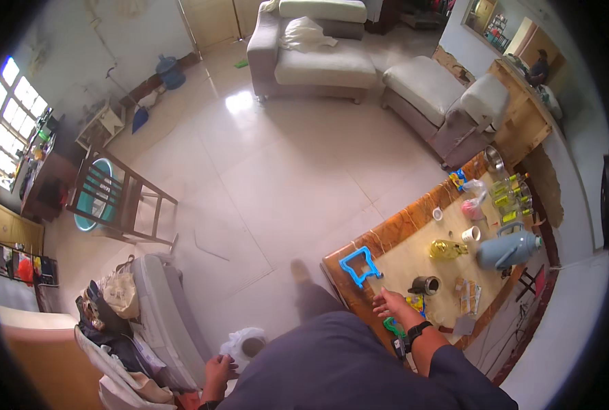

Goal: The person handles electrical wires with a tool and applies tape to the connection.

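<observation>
My right hand (pixel 393 306) is over the orange-edged table (pixel 345 256), fingers apart and holding nothing. Just ahead of it lie a blue plastic frame (pixel 359 265) and a dark open-topped cup (pixel 425 285); small yellow and green items (pixel 394 326) are partly behind it. A yellow bottle (pixel 446 249), a white cup (pixel 471 234) and a blue-grey thermos (pixel 499 251) stand farther right, with several bottles behind. My left hand (pixel 221 374) hangs low with loosely bent, empty fingers, beside a small bin lined with a white bag (pixel 236 342).
A grey sofa (pixel 321 65) and padded seat (pixel 424 89) are across the tiled floor (pixel 284 157). At left are a wooden chair (pixel 150 205), a teal basin (pixel 85 215) and a dark desk (pixel 48 178). A padded piece (pixel 171 314) with bags is beside my left side.
</observation>
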Motion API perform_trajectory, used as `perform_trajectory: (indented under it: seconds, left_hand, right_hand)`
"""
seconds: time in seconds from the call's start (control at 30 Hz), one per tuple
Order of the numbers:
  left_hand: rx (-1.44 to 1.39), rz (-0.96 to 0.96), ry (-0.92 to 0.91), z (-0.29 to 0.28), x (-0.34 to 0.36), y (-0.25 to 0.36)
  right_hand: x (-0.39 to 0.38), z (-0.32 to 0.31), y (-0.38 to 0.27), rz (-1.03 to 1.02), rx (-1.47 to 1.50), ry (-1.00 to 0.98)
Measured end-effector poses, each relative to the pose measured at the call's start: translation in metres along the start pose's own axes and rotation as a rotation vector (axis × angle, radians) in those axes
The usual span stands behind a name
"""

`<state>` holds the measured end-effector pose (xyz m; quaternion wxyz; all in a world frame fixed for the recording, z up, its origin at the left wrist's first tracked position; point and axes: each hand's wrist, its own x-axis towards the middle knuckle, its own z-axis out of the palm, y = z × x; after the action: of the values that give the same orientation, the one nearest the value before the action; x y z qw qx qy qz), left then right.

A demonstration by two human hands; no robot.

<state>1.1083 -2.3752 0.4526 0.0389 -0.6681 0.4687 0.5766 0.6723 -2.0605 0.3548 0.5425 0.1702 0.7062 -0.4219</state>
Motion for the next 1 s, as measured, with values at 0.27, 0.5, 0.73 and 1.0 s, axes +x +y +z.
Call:
perform_trajectory:
  seconds: [0.27, 0.5, 0.73, 1.0]
  left_hand:
    - [0.298, 0.021, 0.021, -0.017, 0.042, 0.137]
    - [0.61, 0.006, -0.147, -0.02, 0.083, 0.225]
    - [0.697, -0.034, -0.187, -0.028, 0.15, 0.284]
    - [0.623, 0.033, -0.308, -0.09, 0.273, 0.332]
  right_hand:
    - [0.066, 0.033, -0.109, 0.001, 0.151, -0.05]
    - [0.052, 0.036, -0.094, 0.165, 0.271, 0.034]
    - [0.023, 0.058, -0.043, 0.353, 0.371, 0.183]
    - [0.013, 0.151, -0.101, 0.261, 0.426, 0.319]
